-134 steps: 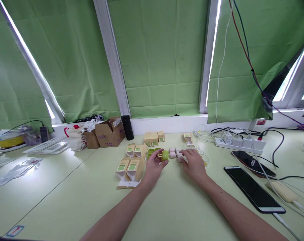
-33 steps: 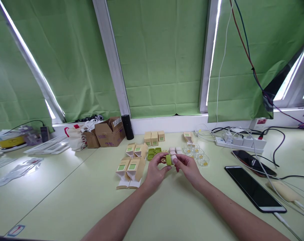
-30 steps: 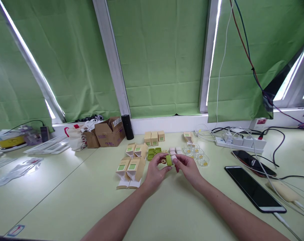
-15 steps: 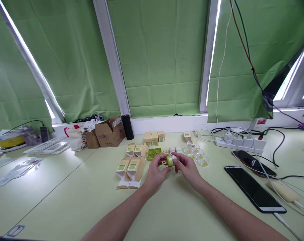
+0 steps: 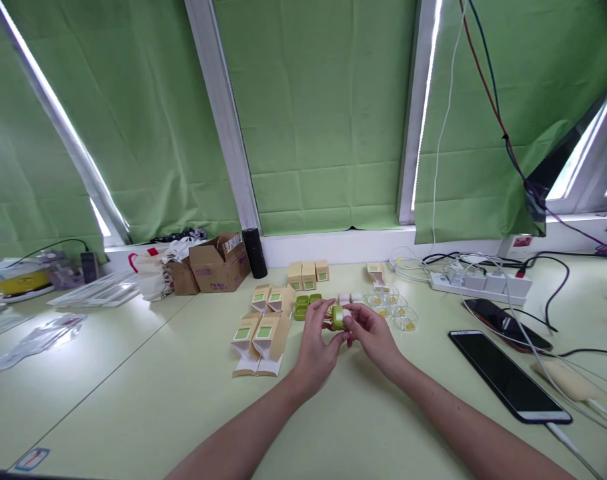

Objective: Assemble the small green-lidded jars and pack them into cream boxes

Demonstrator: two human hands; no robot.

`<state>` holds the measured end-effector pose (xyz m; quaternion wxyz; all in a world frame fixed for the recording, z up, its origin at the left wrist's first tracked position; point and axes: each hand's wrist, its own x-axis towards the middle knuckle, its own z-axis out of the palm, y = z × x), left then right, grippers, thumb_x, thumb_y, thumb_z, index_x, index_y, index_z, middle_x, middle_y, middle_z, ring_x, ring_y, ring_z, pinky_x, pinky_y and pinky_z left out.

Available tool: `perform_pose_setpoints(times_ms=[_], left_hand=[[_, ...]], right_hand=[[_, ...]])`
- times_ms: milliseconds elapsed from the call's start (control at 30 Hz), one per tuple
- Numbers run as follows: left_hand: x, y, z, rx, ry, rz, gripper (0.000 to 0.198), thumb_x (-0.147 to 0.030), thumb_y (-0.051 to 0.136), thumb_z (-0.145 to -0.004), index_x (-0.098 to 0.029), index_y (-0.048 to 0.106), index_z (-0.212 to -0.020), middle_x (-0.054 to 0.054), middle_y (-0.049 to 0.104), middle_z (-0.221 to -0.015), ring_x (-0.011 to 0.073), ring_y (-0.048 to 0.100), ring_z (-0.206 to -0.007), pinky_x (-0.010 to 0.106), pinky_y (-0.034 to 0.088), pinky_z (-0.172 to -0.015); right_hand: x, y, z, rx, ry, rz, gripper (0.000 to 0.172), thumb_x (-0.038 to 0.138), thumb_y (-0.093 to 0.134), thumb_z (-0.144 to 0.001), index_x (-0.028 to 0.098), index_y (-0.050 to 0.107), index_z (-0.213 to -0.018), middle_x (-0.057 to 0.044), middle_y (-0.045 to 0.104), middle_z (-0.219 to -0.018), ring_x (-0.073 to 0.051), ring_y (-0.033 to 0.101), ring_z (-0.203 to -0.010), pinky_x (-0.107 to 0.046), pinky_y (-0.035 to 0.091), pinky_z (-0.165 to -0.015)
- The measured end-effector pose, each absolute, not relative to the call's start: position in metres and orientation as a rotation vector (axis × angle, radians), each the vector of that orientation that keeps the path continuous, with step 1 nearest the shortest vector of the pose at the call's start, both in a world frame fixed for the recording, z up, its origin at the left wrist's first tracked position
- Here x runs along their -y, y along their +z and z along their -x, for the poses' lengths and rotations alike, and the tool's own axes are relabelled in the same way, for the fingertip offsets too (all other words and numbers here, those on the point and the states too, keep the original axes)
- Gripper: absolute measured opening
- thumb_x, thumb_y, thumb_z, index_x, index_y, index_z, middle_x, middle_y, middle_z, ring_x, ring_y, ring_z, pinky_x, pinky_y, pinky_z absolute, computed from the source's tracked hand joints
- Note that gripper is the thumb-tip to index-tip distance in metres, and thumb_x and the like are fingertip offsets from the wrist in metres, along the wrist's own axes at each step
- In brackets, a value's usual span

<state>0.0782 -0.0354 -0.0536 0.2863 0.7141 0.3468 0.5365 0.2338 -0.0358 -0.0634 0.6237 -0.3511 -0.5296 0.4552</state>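
A black cylinder (image 5: pixel 254 254) perhaps touches a cardboard box (image 5: pixel 221 275).

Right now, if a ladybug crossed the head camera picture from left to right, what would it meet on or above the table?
Clear plastic bag, cloth bag, cardboard box, black cylinder, left hand, green piece, right hand, nearer phone.

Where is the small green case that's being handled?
In the head view, the small green case is slightly right of centre, between the left hand and the right hand, in front of the white blocks.
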Motion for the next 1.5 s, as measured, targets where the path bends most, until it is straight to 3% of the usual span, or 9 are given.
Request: perform_pose_setpoints(times_ms=[233,467,633,733,933,1067,1233,1500], left_hand=[[0.029,-0.058,-0.077,-0.861,1.413,-1.682,0.049,-0.031,0.067,-0.095,-0.022,0.047,-0.139,0.014,0.058,-0.136,0.0216,0.067,-0.105,0.038,0.057,-0.09],[0.028,-0.053,-0.076,-0.735,1.398,-1.662,0.049,-0.052,0.063,-0.097,-0.021,0.056,-0.135,0.017,0.056,-0.142,0.0239,0.069,-0.107,0.037,0.061,-0.088],[0.029,-0.052,-0.076,-0.703,1.253,-1.544,0.065,-0.059,0.062,-0.095,-0.019,0.051,-0.145,0.012,0.075,-0.111,0.0229,0.075,-0.088,0.041,0.063,-0.087],[0.028,-0.053,-0.077,-0.69,1.251,-1.508,0.067,-0.06,0.063,-0.094,-0.017,0.053,-0.144,0.012,0.076,-0.11,0.0226,0.075,-0.085,0.041,0.064,-0.084],[0.031,-0.057,-0.08,-0.693,1.225,-1.488,0.062,-0.058,0.064,-0.094,-0.018,0.057,-0.141,0.016,0.069,-0.132,0.0225,0.075,-0.092,0.039,0.066,-0.08],[0.033,-0.055,-0.08,-0.68,1.229,-1.493,0.055,-0.056,0.063,-0.095,-0.02,0.059,-0.137,0.014,0.068,-0.134,0.0249,0.074,-0.101,0.043,0.065,-0.089],[0.033,-0.053,-0.08,-0.659,1.226,-1.51,0.049,-0.052,0.061,-0.097,-0.021,0.058,-0.135,0.014,0.068,-0.131,0.0265,0.072,-0.108,0.042,0.065,-0.088],[0.033,-0.051,-0.079,-0.729,1.236,-1.592,0.048,-0.044,0.064,-0.097,-0.017,0.059,-0.136,0.017,0.064,-0.14,0.0315,0.062,-0.131,0.04,0.062,-0.096]], right_hand=[[0.041,-0.064,-0.237,1.306,1.029,0.772,0.049,0.059,0.071,-0.088,0.02,0.069,-0.118,-0.006,0.069,-0.087,-0.02,0.066,-0.078,-0.028,0.055,-0.057],[0.045,-0.06,-0.241,1.517,0.654,0.953,0.031,0.04,0.071,-0.09,0.022,0.067,-0.115,-0.008,0.068,-0.109,-0.02,0.067,-0.086,-0.031,0.059,-0.068],[0.046,-0.061,-0.243,1.65,0.343,0.939,0.034,0.03,0.064,-0.094,0.025,0.06,-0.128,-0.013,0.062,-0.13,-0.019,0.067,-0.081,-0.033,0.061,-0.063],[0.046,-0.064,-0.244,1.767,0.182,0.913,0.034,0.025,0.059,-0.098,0.026,0.059,-0.131,-0.014,0.062,-0.134,-0.021,0.069,-0.086,-0.035,0.063,-0.067],[0.043,-0.069,-0.246,1.841,-0.004,0.919,0.031,0.021,0.056,-0.099,0.026,0.059,-0.13,-0.013,0.065,-0.132,-0.028,0.067,-0.12,-0.039,0.066,-0.083],[0.043,-0.069,-0.246,1.883,-0.079,0.911,0.037,0.017,0.052,-0.099,0.026,0.058,-0.135,-0.013,0.067,-0.133,-0.028,0.067,-0.122,-0.041,0.065,-0.089],[0.045,-0.068,-0.246,1.913,-0.195,0.896,0.044,0.015,0.051,-0.1,0.025,0.054,-0.142,-0.014,0.067,-0.135,-0.028,0.067,-0.123,-0.045,0.063,-0.097],[0.048,-0.063,-0.244,1.935,-0.25,0.896,0.036,0.02,0.054,-0.102,0.022,0.056,-0.139,-0.015,0.069,-0.134,-0.029,0.068,-0.122,-0.046,0.063,-0.096]])
